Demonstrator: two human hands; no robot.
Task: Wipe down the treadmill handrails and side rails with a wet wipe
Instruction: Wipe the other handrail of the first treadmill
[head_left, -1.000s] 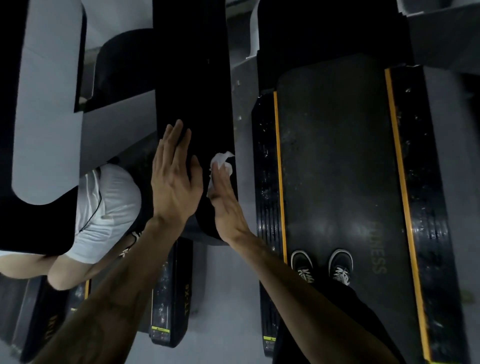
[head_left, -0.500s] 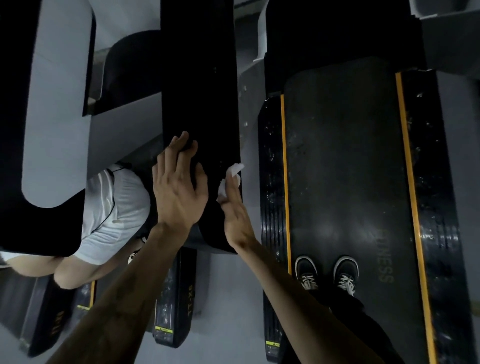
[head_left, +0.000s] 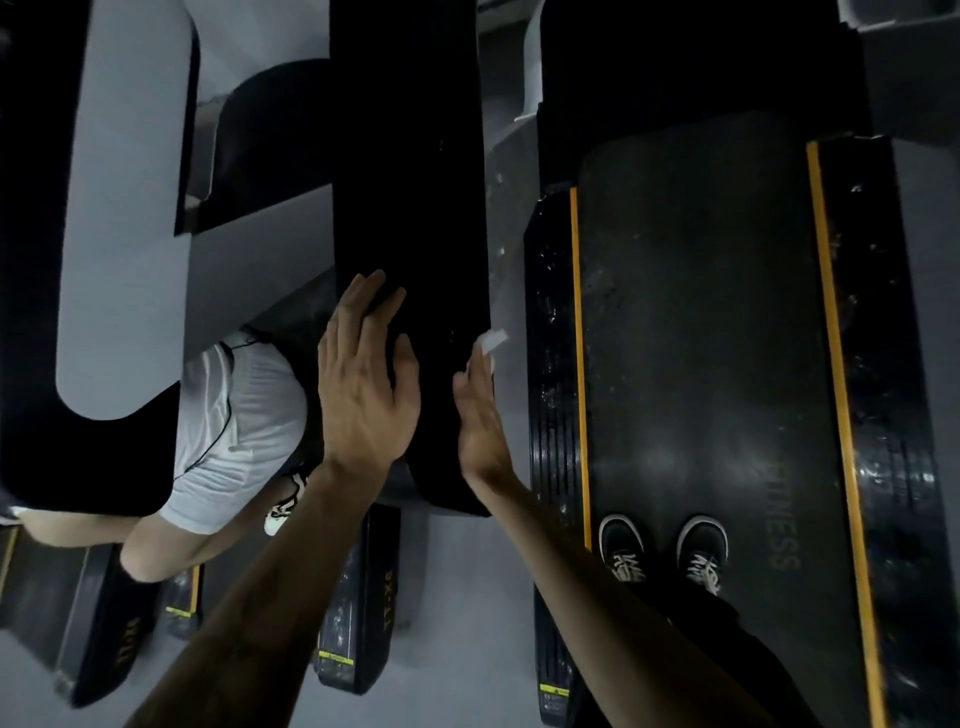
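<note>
The broad black matte handrail runs straight away from the person, its long axis pointing forward from its rounded near end, so any wiping stroke has to travel along that line. The right hand sits at the rail's right edge with fingers straight, pressing the small white wet wipe against the side face — only a crumpled corner of the wipe shows above the fingertips. The left hand lies flat on the rail's top, fingers spread, holding nothing. The right hand is the nearer to the unwiped edge ahead. The rail looks dull, dark and unmarked — wetness cannot be judged.
</note>
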